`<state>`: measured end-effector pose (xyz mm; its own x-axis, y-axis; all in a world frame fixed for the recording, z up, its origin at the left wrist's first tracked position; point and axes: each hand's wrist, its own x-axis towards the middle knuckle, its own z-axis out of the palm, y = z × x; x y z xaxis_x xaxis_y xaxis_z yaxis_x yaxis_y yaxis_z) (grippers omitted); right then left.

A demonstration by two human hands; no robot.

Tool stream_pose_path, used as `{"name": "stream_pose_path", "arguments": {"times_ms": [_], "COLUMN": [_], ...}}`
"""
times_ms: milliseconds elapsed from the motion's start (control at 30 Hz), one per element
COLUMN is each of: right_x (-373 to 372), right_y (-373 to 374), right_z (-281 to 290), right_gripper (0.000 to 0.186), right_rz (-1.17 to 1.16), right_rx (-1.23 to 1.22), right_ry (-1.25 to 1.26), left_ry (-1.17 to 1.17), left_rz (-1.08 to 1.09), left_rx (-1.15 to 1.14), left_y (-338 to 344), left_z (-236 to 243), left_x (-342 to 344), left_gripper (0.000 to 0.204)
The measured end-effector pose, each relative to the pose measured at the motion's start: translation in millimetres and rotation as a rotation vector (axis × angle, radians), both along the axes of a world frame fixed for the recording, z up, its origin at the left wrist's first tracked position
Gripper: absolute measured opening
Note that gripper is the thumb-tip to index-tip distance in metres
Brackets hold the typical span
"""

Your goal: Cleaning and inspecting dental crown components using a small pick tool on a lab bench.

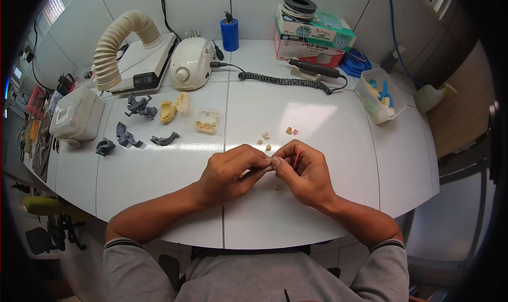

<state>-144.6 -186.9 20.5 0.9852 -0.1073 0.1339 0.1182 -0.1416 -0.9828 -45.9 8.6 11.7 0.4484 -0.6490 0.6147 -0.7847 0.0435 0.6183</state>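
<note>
My left hand (239, 169) and my right hand (308, 176) meet at their fingertips above the white table. The left is closed in a pinch on something small, mostly hidden by the fingers. A thin pink stick (297, 156) stands up between the fingers of the closed right hand, whose thumb and forefinger also press at the small thing. Just beyond the hands lie several small tooth-like pieces (268, 148), some cream and some with pink. Another small tan piece (277, 187) lies on the table below the fingertips.
Grey cast parts (141, 107), yellowish dental models (168, 111) and a small clear box (207, 123) lie to the left. Farther back are a ribbed hose (119, 42), a white control unit (191, 64) and a corded handpiece (316, 68). A clear tub (377, 114) stands right.
</note>
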Motion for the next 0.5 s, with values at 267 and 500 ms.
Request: {"name": "stream_pose_path", "arguments": {"times_ms": [267,500], "right_x": [-3.2,-1.5], "right_y": [0.0,4.0], "right_z": [-1.3,1.2], "right_gripper": [0.017,0.022], "right_rz": [-0.048,-0.045], "right_rx": [-0.083,-0.185], "right_ry": [0.043,-0.119], "left_ry": [-0.022,0.007], "left_rz": [0.003,0.011], "left_rx": [0.014,0.001], "left_y": [-0.8,-1.0], "left_z": [-0.9,-0.8], "left_x": [-10.9,-10.7], "left_gripper": [0.023,0.02]}}
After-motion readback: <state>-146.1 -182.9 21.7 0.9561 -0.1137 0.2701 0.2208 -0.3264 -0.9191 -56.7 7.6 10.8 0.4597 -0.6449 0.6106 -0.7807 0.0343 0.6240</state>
